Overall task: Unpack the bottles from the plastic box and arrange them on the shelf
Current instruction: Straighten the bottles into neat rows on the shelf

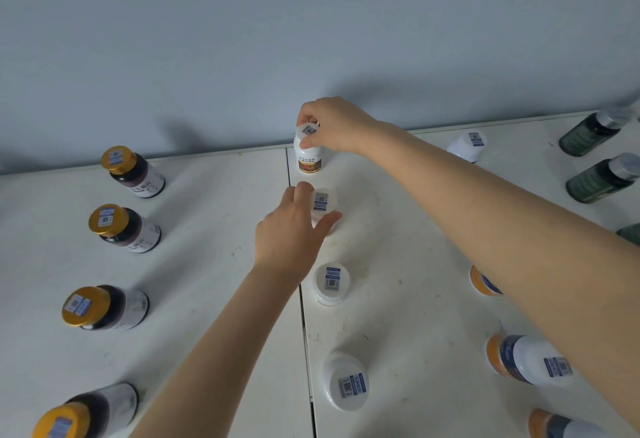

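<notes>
On the white shelf top (214, 230), white-capped bottles stand in a middle row. My right hand (332, 126) grips the cap of the far white bottle (309, 157) close to the wall. My left hand (291, 230) holds the cap of the second white bottle (323, 204) just in front of it. Two more white-capped bottles (331, 283) (346, 382) stand nearer to me in the same row. The plastic box is out of view.
Several dark bottles with gold caps (133, 173) line the left side. Orange-and-white bottles (530, 359) stand at the right under my right arm, dark green bottles (601, 178) at the far right, and a white bottle (467, 143) by the blue-grey wall (311, 22).
</notes>
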